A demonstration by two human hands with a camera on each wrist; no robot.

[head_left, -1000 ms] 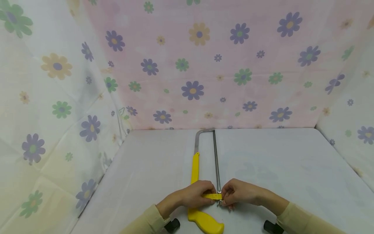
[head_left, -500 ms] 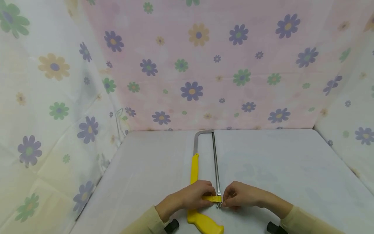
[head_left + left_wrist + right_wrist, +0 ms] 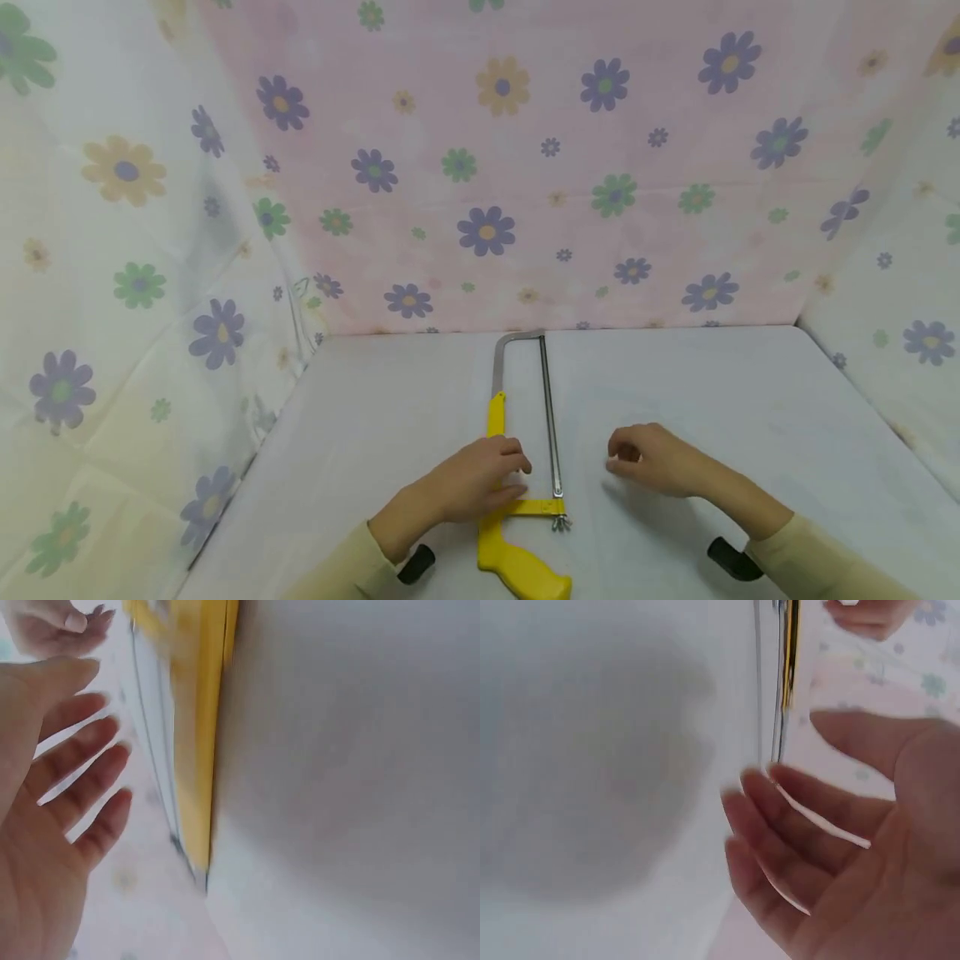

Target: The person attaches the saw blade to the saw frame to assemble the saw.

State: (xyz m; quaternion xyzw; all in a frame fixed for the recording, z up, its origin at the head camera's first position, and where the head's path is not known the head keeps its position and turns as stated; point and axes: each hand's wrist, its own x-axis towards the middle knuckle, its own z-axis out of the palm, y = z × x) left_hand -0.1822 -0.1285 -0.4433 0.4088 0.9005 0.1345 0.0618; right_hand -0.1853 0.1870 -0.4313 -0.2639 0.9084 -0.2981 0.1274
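A hacksaw (image 3: 497,542) with a yellow handle and a grey metal bow lies on the white table, its handle toward me. Its blade (image 3: 550,417) runs along the right side, ending at a yellow crosspiece with a wing nut (image 3: 561,523). Over the yellow part of the frame hovers my left hand (image 3: 480,483), hiding a stretch of it. The left wrist view shows that hand's fingers (image 3: 82,772) spread and apart from the saw. My right hand (image 3: 663,462) is raised to the right of the blade, fingers loosely bent, with nothing in it.
The white table (image 3: 712,392) reaches back to a pink flowered cloth (image 3: 420,250), with white flowered cloth (image 3: 150,333) hanging at the sides. A black wrist device (image 3: 731,560) shows under the right sleeve (image 3: 810,558), another (image 3: 416,564) under the left.
Both hands have come away from the hacksaw's crosspiece and wing nut. My right hand has moved right and farther forward; my left has let go and moved slightly left. The saw stays in place.
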